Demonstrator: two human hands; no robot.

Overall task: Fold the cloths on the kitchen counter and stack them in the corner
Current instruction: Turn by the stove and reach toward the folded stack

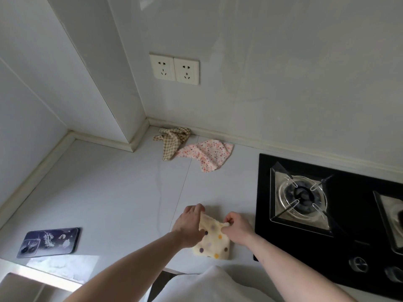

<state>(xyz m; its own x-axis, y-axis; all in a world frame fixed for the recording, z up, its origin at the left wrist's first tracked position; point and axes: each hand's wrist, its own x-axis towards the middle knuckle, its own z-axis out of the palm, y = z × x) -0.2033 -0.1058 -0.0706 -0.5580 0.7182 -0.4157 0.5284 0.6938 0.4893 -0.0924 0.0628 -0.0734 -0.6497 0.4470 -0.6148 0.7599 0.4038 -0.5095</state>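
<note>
The dotted cloth (214,241) lies on the bench (109,192) near its front edge, just left of the black gas hob (327,214). It is cream with purple and yellow dots and looks already folded at least once, because it is small and nearly square. The left hand (189,225) holds its far left corner, with the fingers curled around the edge and the palm over the cloth's left side. The right hand (236,227) pinches the far right corner between thumb and fingertips.

The step in hand seems to be folding this first cloth. The next move probably calls for bringing the far edge toward the near one, keeping both corners level so the edges meet, then pressing it flat.

Two more cloths wait unfolded farther back: a checked cloth (172,140) crumpled in the corner by the wall, and a pink flowered cloth (207,154) just right of it, touching it. A phone (49,241) lies face down, well apart at the left.
</note>
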